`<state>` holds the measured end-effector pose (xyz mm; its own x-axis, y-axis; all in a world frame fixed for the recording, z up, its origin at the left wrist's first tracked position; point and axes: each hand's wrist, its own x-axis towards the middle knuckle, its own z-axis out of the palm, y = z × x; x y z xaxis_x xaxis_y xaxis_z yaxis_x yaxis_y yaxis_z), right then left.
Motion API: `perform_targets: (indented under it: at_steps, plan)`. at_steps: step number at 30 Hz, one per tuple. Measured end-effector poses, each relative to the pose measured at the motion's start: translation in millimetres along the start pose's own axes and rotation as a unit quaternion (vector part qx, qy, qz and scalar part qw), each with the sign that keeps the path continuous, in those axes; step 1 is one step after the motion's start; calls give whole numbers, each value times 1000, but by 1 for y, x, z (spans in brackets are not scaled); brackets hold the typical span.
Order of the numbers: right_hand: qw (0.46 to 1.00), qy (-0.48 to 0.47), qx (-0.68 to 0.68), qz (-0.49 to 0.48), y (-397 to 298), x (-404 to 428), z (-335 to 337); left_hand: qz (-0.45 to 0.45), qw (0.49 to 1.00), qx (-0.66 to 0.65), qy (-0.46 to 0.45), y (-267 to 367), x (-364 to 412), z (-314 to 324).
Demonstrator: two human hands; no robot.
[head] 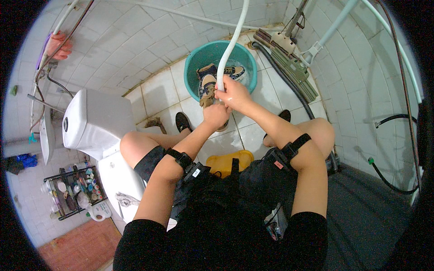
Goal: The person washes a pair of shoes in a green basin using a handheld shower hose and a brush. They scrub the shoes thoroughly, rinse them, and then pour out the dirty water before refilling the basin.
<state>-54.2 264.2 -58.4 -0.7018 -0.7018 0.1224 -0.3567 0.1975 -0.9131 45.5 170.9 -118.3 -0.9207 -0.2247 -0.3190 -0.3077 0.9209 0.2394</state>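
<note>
My right hand (234, 94) is wrapped around a white flexible hose (226, 59), which comes down from above over a round teal plastic basin (191, 79). Just below and left of it, my left hand (216, 117) is closed on a beige and dark patterned shoe (208, 83) at the basin's near rim. The hand and wrist cover much of this shoe. Inside the basin lies another lace-up shoe (236, 71) with a light toe, beside some shallow, slightly foamy water. The hose's lower end is hidden by my hands.
To the left stands a white toilet (98, 123), beyond a rack of bottles (73, 191). A black corrugated drain hose (288, 73) and greenish bars (298, 71) lie along the right wall. Between my legs is a yellow plastic object (220, 161), on white floor tiles (159, 89).
</note>
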Motion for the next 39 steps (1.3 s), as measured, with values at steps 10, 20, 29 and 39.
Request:
perform_targets:
  at_steps: [10, 20, 29, 39]
  plan:
    - [987, -16, 134, 91, 7, 4, -5, -33, 958, -262, 115, -23, -8, 37]
    - [997, 62, 24, 33, 5, 8, -3, -134, 885, -438, 88, -52, 6, -9]
    - [974, 84, 186, 100, 4, 18, -26, -151, 635, -758, -14, -72, -9, -21]
    - [954, 7, 287, 85, 3, 26, -11, -187, 462, -865, -58, -97, -2, 15]
